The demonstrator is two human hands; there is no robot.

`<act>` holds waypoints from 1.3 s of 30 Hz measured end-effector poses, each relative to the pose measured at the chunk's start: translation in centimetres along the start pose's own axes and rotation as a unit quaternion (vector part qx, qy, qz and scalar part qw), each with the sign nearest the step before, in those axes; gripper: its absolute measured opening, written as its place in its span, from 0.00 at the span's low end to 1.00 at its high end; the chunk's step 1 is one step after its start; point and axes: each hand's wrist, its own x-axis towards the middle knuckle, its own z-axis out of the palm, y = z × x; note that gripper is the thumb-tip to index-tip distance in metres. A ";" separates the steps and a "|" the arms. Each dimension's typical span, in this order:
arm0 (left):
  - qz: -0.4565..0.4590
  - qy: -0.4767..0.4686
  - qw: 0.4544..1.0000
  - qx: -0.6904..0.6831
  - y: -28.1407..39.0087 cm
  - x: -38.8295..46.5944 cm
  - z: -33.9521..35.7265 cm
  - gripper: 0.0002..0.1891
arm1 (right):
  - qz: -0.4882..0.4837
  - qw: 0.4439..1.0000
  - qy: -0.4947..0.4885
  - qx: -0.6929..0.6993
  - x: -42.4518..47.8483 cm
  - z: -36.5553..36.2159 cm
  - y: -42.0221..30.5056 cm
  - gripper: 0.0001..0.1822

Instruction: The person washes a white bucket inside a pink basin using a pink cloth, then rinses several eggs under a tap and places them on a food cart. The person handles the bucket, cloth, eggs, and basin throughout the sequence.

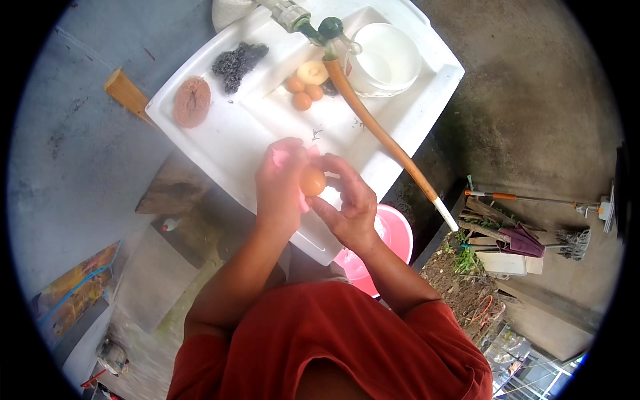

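Observation:
Over the near edge of a white sink (220, 150), my left hand (282, 185) is closed around a pink cloth (281, 157), which shows between the fingers. A brown egg (313, 181) rests against the cloth. My right hand (350, 200) holds the egg from the right with curved thumb and fingers. Several brown eggs (302, 101) lie grouped in the basin beside a pale yellow round piece (312, 72), whose kind I cannot tell. A dark metal scouring pad (237, 66) and a reddish-brown oval scrubber (192, 101) lie on the sink's left side.
An orange hose (380, 130) hangs from the tap (320, 37) across the sink's right side. A white bucket (385, 60) stands in the far right of the basin. Below the near right edge is a pink basin (400, 235). A wooden post (125, 92) juts out at left.

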 end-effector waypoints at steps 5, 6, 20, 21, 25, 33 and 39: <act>-0.010 0.076 0.997 -0.003 0.2 0.7 0.0 0.14 | 0.088 0.986 0.016 0.138 -0.9 0.6 0.8 0.27; -0.006 0.097 0.995 -0.003 0.1 0.9 -0.3 0.14 | 0.127 0.977 0.022 0.170 -0.8 0.9 0.2 0.26; 0.274 -0.139 0.933 0.184 -1.7 0.9 -1.2 0.08 | 0.082 0.996 -0.016 0.028 0.4 0.1 -0.3 0.33; 0.204 -0.116 0.959 0.160 -1.3 0.8 -0.8 0.08 | 0.094 0.993 0.009 0.076 0.4 0.0 0.2 0.34; 0.127 -0.042 0.980 0.146 -0.9 -0.7 0.1 0.08 | 0.179 0.946 0.075 0.259 0.8 -0.1 0.8 0.31; 0.487 -0.136 0.714 0.484 -2.0 0.0 -0.9 0.08 | 0.348 0.788 0.079 0.502 2.4 -0.1 1.2 0.14; 0.271 -0.027 0.916 0.295 -1.8 2.9 -0.7 0.08 | 0.432 0.746 0.056 0.504 2.1 -0.5 2.1 0.20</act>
